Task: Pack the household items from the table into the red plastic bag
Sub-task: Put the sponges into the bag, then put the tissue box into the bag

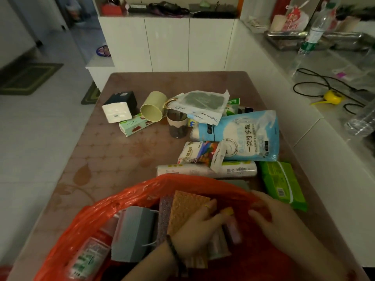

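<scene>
Head view shows us partway: our left hand (199, 226) presses sponges into the red plastic bag (129, 195), our right hand (278, 216) holds its rim, glove pack (243, 136) and cup (153, 107) still on the counter (101, 159).

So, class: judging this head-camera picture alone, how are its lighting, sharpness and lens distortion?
Head view: dim and grainy; wide-angle bending curves the table edges; left hand and right hand softly blurred over the red bag; blue glove pack print readable.
</scene>
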`<state>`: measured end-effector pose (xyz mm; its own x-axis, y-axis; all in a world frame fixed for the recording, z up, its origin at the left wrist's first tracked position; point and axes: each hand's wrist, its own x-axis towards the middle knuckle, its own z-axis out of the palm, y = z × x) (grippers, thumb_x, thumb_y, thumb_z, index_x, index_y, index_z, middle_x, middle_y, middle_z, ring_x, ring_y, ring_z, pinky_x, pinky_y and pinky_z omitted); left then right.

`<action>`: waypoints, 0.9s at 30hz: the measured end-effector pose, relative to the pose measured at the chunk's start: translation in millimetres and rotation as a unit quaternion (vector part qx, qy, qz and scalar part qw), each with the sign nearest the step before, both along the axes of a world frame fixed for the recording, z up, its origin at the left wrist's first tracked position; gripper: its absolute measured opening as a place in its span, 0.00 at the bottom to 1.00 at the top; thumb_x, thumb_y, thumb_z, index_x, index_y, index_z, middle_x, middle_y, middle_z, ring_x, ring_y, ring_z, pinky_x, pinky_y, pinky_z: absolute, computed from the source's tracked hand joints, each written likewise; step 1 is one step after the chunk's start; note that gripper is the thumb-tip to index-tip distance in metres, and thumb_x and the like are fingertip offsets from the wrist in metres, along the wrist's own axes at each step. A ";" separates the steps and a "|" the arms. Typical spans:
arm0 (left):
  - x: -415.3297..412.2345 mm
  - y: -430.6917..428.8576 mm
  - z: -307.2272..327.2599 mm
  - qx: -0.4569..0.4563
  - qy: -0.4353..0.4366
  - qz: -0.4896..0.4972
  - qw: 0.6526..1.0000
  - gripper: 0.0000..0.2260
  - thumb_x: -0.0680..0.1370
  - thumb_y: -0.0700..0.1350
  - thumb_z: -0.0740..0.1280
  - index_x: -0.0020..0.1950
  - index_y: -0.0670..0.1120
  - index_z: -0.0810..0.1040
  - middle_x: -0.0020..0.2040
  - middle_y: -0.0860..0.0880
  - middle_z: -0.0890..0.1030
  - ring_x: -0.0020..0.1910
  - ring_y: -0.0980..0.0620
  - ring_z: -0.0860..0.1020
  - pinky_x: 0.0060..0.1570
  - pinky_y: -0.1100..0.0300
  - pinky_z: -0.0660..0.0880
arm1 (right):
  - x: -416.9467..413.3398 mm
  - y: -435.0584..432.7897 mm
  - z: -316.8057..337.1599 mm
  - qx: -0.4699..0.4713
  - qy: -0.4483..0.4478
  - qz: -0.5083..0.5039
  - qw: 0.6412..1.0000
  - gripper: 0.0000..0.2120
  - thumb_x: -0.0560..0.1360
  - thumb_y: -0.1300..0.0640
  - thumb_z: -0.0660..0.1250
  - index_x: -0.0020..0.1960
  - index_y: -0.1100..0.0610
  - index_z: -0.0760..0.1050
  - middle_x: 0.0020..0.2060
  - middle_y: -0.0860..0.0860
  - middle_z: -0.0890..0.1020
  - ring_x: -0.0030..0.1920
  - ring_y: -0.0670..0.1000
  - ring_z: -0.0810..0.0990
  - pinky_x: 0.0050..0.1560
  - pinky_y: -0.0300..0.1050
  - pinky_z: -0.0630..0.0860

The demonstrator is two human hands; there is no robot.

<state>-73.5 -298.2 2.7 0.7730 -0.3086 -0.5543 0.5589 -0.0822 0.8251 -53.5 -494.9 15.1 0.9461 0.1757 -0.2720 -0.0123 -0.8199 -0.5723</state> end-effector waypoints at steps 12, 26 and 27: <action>147.7 228.4 29.1 -0.074 -0.094 0.433 0.893 0.13 0.78 0.52 0.58 0.60 0.49 0.69 0.69 0.43 0.69 0.55 0.47 0.75 0.55 0.53 0.71 | 188.9 261.2 32.8 0.208 0.041 0.173 0.962 0.41 0.69 0.46 0.71 0.74 0.48 0.50 0.70 0.50 0.64 0.61 0.48 0.69 0.56 0.40 0.68; 310.1 327.6 -71.2 -0.102 0.045 0.398 0.911 0.22 0.77 0.59 0.54 0.56 0.43 0.74 0.42 0.44 0.80 0.40 0.46 0.78 0.45 0.52 0.76 | 317.2 443.3 -65.8 0.275 0.094 -0.167 0.942 0.26 0.77 0.44 0.56 0.69 0.60 0.63 0.64 0.57 0.74 0.63 0.59 0.73 0.62 0.50 0.69; 312.3 326.7 -74.4 -0.108 0.042 0.404 0.908 0.21 0.77 0.58 0.54 0.56 0.43 0.74 0.43 0.43 0.80 0.41 0.46 0.78 0.44 0.52 0.77 | 317.8 444.4 -66.9 0.276 0.086 -0.171 0.942 0.25 0.78 0.46 0.56 0.69 0.60 0.64 0.64 0.57 0.74 0.62 0.59 0.73 0.61 0.50 0.70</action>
<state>238.8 28.5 -71.7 0.7530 0.2302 -0.6164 0.4273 0.5413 0.7242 264.2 -50.5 -51.8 0.9234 0.0270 -0.3828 -0.3532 -0.3300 -0.8754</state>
